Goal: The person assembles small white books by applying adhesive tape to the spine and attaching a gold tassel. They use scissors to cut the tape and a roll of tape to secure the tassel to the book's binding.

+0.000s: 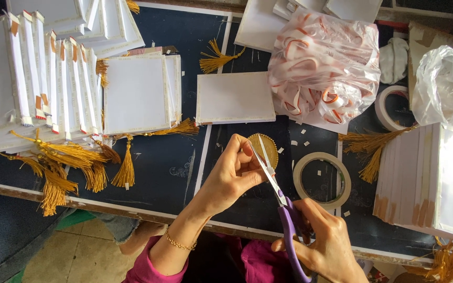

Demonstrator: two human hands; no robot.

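**Dark desk, white cards, gold tassels**

A dark desk (174,173) with faint swirled patterning carries the work, its worn wooden edge running along the near side. On the left lie fanned stacks of white square cards (53,78), stiff and matte, with silky gold tassels (64,162) spilling from them in bunches. One more white card (235,98) lies flat near the middle. A crinkled clear plastic bag (323,63) bulges with curled white and orange strips. Beside it rest two rolls of tape — one ring (322,180) near the hands, another (391,107) farther back. A tall stack of cards (431,183) stands at the right.

The left hand (232,175) pinches a small round gold disc (264,149) with a scalloped edge, held just above the desk. The right hand (326,241) is closed around the purple handles of scissors (279,194), whose slim metal blades are slightly parted and cross over the disc at the left fingertips.
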